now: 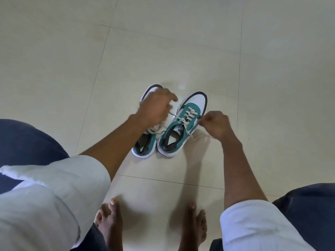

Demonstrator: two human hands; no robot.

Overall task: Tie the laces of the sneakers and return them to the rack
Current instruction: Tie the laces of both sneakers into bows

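Two teal-and-white sneakers stand side by side on the tiled floor, toes pointing away from me. The right sneaker point(183, 124) has cream laces point(188, 115) pulled out to both sides. My left hand point(154, 107) hovers over the left sneaker point(145, 144) and pinches one lace end of the right sneaker. My right hand point(215, 124) pinches the other lace end, just right of the shoe. The left sneaker's front is hidden under my left hand; its laces lie loose across the tongue.
Pale tiled floor point(163, 51) stretches all around the shoes. My bare feet point(108, 220) and knees in dark jeans point(27, 142) are close below. No rack is in view.
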